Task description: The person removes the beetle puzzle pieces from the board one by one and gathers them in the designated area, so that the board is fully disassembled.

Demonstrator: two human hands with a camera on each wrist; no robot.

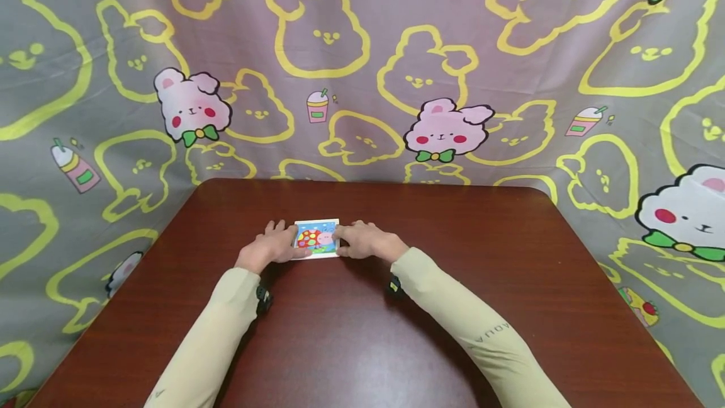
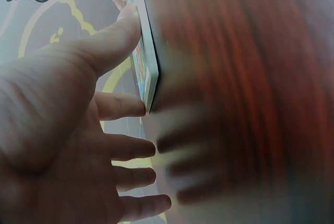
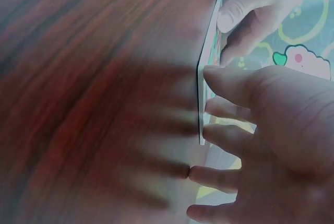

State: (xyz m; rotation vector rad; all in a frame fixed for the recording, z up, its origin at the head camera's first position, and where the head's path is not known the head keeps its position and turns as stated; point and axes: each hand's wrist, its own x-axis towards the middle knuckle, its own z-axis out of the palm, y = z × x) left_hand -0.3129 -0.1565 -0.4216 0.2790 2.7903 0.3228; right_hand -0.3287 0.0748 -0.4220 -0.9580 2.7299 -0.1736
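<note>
A small flat picture board (image 1: 317, 239) with a white border lies on the table between both hands. Its picture has a red shape with coloured dots and a pink figure on blue. My left hand (image 1: 275, 242) is at its left side; in the left wrist view the thumb (image 2: 117, 36) lies over the near edge and the index finger touches the corner. The other fingers stretch out straight beside it. My right hand (image 1: 365, 241) is at the right side. There the thumb (image 3: 229, 83) rests at the near edge, two fingers meet the board's side, and the others extend past it.
The brown wooden table (image 1: 351, 307) reflects light near its front. Behind it hangs a curtain (image 1: 351, 36) with cartoon bears and rabbits, reaching down around the table's back and sides. Both forearms, in pale sleeves (image 1: 464, 307), reach across the table.
</note>
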